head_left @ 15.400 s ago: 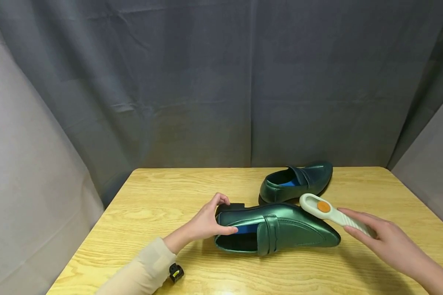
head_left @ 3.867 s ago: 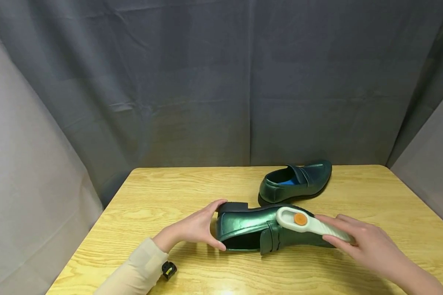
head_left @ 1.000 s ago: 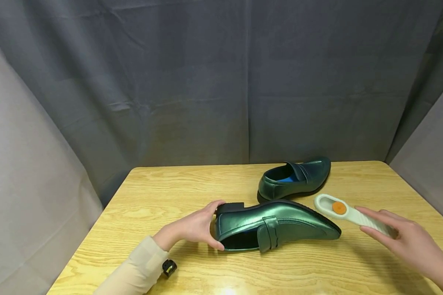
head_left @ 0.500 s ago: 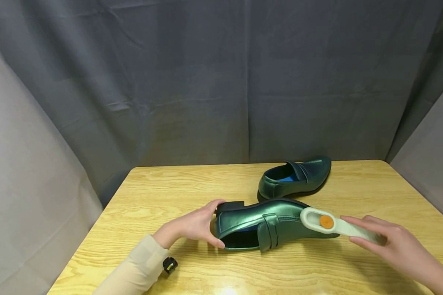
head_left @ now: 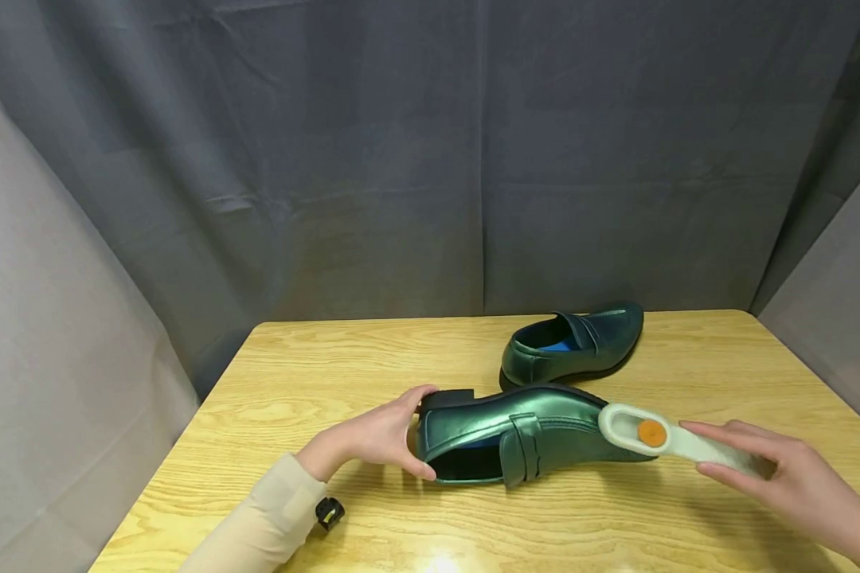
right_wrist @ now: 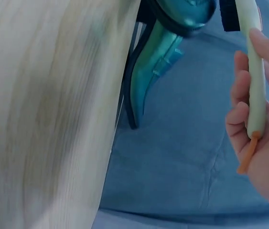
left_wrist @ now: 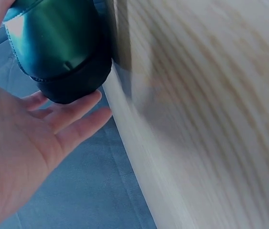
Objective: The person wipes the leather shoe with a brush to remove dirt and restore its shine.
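Note:
A shiny green loafer (head_left: 566,434) lies on its side on the table, sole facing away and toe to the right. My left hand (head_left: 383,434) holds it by the heel, thumb at the opening's rim and fingers behind the black heel block. In the left wrist view, fingers (left_wrist: 79,112) touch the back of the heel (left_wrist: 77,78). My right hand (head_left: 767,465) grips a pale green brush (head_left: 717,450) with an orange button by its handle. The brush head overlaps the toe in the head view. Dark bristles (right_wrist: 230,16) show in the right wrist view; contact with the shoe is unclear.
A second green loafer (head_left: 576,346) with a blue insole stands upright just behind the first, near the back edge. A small black object (head_left: 329,513) sits beside the left sleeve. Grey curtains (head_left: 373,159) hang behind the wooden table (head_left: 315,358).
Over the last second the brush came in from right of the toe onto the shoe's front, then slid slightly right again. The left hand keeps its hold; the loafer has barely moved.

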The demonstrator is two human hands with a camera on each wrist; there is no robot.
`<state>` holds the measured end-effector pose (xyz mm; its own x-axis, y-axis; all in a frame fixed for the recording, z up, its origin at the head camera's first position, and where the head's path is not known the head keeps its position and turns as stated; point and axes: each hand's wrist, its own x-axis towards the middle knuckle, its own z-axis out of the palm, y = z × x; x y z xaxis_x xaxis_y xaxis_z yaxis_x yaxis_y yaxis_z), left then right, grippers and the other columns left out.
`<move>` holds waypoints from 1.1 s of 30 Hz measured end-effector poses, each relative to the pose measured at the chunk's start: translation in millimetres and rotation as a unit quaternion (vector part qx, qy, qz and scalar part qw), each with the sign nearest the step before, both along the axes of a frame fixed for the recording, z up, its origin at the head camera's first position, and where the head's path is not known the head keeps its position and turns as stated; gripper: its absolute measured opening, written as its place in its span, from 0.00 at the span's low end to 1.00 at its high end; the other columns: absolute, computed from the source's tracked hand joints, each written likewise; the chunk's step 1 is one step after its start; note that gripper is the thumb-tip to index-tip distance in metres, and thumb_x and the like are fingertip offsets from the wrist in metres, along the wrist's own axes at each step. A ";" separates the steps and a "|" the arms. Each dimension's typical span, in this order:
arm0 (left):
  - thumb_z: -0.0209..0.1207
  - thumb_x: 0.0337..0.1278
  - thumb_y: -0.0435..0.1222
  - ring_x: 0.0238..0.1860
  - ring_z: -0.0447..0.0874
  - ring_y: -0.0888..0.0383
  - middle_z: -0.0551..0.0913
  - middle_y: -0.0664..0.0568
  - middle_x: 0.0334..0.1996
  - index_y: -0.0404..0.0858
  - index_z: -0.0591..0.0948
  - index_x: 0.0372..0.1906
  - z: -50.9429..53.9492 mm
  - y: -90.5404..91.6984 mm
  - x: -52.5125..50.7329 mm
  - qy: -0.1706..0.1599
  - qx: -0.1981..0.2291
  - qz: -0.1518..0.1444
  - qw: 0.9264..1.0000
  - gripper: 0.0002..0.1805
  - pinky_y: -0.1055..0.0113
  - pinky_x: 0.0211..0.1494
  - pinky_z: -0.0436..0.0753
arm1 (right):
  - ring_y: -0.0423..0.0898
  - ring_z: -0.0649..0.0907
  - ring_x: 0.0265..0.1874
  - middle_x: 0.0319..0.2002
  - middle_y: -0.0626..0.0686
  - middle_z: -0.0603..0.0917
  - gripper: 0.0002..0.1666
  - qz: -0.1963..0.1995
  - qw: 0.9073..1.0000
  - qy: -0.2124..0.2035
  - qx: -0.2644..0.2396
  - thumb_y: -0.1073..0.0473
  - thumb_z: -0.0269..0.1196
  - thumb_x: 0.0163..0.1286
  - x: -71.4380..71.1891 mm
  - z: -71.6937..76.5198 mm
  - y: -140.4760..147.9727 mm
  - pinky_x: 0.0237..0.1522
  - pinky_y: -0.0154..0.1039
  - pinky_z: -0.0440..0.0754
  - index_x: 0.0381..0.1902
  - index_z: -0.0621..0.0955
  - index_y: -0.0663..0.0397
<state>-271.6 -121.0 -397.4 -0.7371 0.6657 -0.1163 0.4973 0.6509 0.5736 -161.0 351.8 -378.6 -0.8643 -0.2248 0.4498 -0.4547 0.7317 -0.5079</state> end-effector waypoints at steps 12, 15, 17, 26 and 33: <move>0.76 0.35 0.56 0.64 0.65 0.57 0.60 0.48 0.69 0.45 0.48 0.75 1.4 0.1 1.6 -0.006 0.007 0.004 1.000 0.65 0.57 0.65 0.66 | 0.33 0.73 0.29 0.38 0.36 0.81 0.35 0.033 0.999 -0.019 -0.026 0.76 0.74 0.44 -2.0 -9.8 26.9 0.25 0.27 0.66 0.53 0.85 0.50; 0.76 0.35 0.55 0.64 0.65 0.57 0.60 0.49 0.69 0.45 0.48 0.75 2.0 0.2 1.6 -0.005 0.005 0.003 1.000 0.64 0.58 0.65 0.66 | 0.35 0.73 0.29 0.35 0.39 0.82 0.36 0.049 0.997 -0.023 -0.057 0.80 0.72 0.43 -0.4 -17.7 44.5 0.25 0.28 0.66 0.53 0.84 0.56; 0.76 0.35 0.55 0.64 0.65 0.57 0.60 0.49 0.70 0.45 0.48 0.75 2.3 0.4 1.8 -0.007 0.004 0.004 1.000 0.65 0.58 0.66 0.66 | 0.34 0.75 0.28 0.34 0.40 0.84 0.37 0.056 0.996 -0.008 -0.068 0.84 0.71 0.38 0.5 -22.9 54.5 0.26 0.27 0.68 0.51 0.83 0.61; 0.76 0.35 0.56 0.66 0.63 0.56 0.57 0.49 0.71 0.45 0.47 0.76 4.9 0.5 2.6 -0.017 -0.001 0.006 1.000 0.65 0.57 0.67 0.65 | 0.33 0.72 0.21 0.27 0.39 0.81 0.40 0.027 0.996 0.049 -0.069 0.85 0.72 0.31 -0.7 -28.3 75.5 0.19 0.31 0.63 0.50 0.84 0.63; 0.76 0.34 0.56 0.65 0.64 0.57 0.59 0.49 0.70 0.44 0.48 0.75 5.2 1.2 2.4 -0.014 0.004 0.003 1.000 0.66 0.58 0.66 0.65 | 0.33 0.70 0.28 0.35 0.36 0.79 0.32 -0.011 0.998 -0.064 -0.018 0.71 0.74 0.50 0.8 3.2 33.5 0.23 0.30 0.64 0.55 0.84 0.49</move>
